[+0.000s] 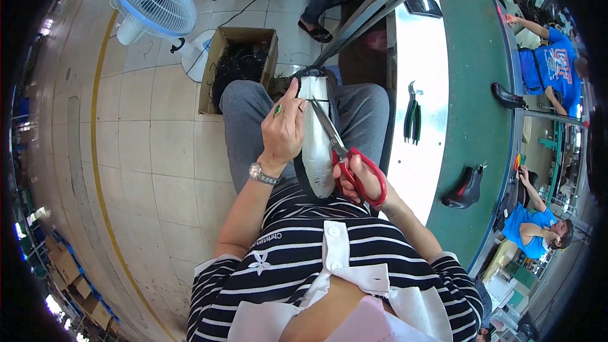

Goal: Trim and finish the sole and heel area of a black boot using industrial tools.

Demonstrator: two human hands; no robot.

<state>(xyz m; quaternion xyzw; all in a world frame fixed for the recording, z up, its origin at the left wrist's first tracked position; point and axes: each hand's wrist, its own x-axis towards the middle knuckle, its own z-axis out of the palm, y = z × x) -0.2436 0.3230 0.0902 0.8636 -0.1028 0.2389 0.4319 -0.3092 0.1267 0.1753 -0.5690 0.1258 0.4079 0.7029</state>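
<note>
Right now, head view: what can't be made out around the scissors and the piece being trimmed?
- Scissor tips: the red-handled scissors end against the pale shoe piece; the cut itself is too small to see.
- Right hand: fingers hidden in the handle loops.
- Left hand: covers the piece's left edge.
- Cardboard box: dark contents, blurred.
- Pliers on the bench: glare washes out detail.

Green-topped workbench (pixel 481 88) runs down right side of frame, a bright white strip along its near edge. On strip, centre right: pair of dark pliers (pixel 412 114). On green surface: two black shoe-shaped pieces, one at upper right (pixel 506 96), one lower (pixel 465 190). Tiled floor (pixel 164 152) at left carries open cardboard box (pixel 240 66) and white fan (pixel 155 3).
</note>
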